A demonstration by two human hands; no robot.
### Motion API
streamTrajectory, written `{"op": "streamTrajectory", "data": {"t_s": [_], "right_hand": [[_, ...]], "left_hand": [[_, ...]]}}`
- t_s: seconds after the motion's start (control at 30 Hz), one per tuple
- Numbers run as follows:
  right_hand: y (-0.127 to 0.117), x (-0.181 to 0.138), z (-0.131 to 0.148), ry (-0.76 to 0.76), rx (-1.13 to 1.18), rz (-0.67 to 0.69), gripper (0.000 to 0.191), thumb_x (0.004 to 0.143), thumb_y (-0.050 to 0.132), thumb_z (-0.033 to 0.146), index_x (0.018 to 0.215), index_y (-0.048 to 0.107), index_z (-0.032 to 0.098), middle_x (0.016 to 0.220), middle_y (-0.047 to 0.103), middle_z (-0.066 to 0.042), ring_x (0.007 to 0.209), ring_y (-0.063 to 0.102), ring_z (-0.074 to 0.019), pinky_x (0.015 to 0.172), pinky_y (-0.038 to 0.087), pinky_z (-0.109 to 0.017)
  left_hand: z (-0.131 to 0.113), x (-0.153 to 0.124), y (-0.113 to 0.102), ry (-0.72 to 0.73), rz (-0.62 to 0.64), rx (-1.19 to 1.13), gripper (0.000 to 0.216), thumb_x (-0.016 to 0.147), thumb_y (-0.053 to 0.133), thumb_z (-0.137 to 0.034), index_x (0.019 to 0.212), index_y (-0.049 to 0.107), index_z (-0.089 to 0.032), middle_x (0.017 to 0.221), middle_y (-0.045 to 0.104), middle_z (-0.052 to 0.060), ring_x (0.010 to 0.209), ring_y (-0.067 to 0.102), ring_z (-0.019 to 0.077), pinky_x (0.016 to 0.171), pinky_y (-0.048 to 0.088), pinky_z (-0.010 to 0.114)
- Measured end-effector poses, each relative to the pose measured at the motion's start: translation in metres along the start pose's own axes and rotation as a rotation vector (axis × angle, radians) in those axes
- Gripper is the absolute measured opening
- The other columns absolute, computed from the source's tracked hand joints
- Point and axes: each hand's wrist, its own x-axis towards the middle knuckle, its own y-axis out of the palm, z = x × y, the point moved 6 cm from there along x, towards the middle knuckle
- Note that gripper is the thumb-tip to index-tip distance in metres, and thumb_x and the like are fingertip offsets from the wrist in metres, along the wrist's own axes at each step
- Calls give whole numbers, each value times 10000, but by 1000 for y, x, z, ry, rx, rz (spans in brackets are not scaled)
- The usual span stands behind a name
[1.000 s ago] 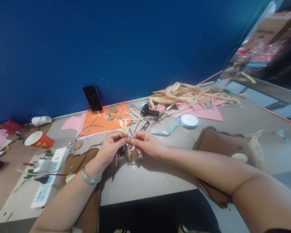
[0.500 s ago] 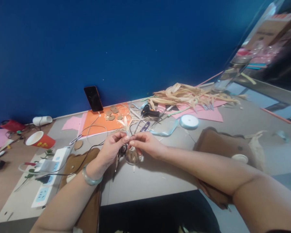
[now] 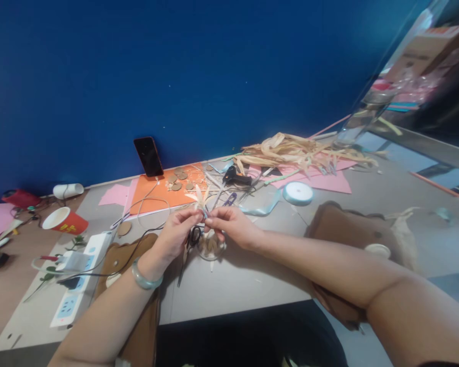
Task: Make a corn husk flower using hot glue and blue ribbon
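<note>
A small pale flower of dried corn husk [image 3: 199, 195] stands up between my hands, petals spread at the top. Its base is pinched by the closed fingers of my left hand [image 3: 179, 230], which wears a jade-green bangle. Fingertips of my right hand [image 3: 234, 227] close on a narrow light blue ribbon [image 3: 205, 213] at the flower's base; the exact grip is partly hidden. Below the hands sits a clear round dish [image 3: 211, 250] with husk bits in it. Black-handled scissors [image 3: 193, 237] lie beside the dish, under my left hand.
Behind are a black glue gun [image 3: 236, 176], a ribbon spool [image 3: 298, 193] and a heap of corn husks [image 3: 286, 148]. A phone [image 3: 149, 155] leans on the blue wall near orange paper [image 3: 149, 198] with cardboard discs. Left stand a power strip [image 3: 67, 307] and a paper cup [image 3: 76, 222].
The flower's petals have turned and spread slightly, and more light blue shows at its base. Both hands stay together in nearly the same place.
</note>
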Motion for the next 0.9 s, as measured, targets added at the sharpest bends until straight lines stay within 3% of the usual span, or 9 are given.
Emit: {"op": "streamTrajectory", "data": {"t_s": [0.23, 0.57, 0.77, 0.9], "right_hand": [[-1, 0, 4, -11, -40, -15, 324, 762, 703, 452, 736, 664, 131, 693, 688, -6, 407, 474, -31, 439, 390, -180], [-3, 0, 3, -26, -47, -45, 321, 751, 714, 441, 730, 649, 127, 676, 675, -1, 405, 482, -31, 434, 362, -175], [-1, -1, -2, 3, -60, -44, 328, 727, 732, 448, 699, 634, 136, 661, 669, 0, 412, 484, -39, 416, 358, -171], [2, -1, -3, 16, -53, -7, 356, 745, 708, 480, 698, 635, 134, 658, 663, 0, 412, 480, -35, 409, 359, -163]], "left_hand": [[11, 3, -11, -76, -90, -60, 230, 605, 783, -238, 806, 724, -143, 735, 701, 42, 653, 621, 153, 633, 463, 269], [11, 0, -12, -30, -90, 5, 295, 643, 803, -312, 860, 704, -140, 783, 703, 48, 683, 632, 149, 659, 479, 268], [1, -1, -3, 70, -27, 107, 180, 652, 800, -274, 710, 694, -141, 695, 642, 15, 664, 582, 124, 644, 452, 244], [3, 0, -2, 34, 8, 72, 191, 652, 798, -290, 658, 674, -145, 656, 610, 6, 615, 557, 119, 599, 438, 250]]}}
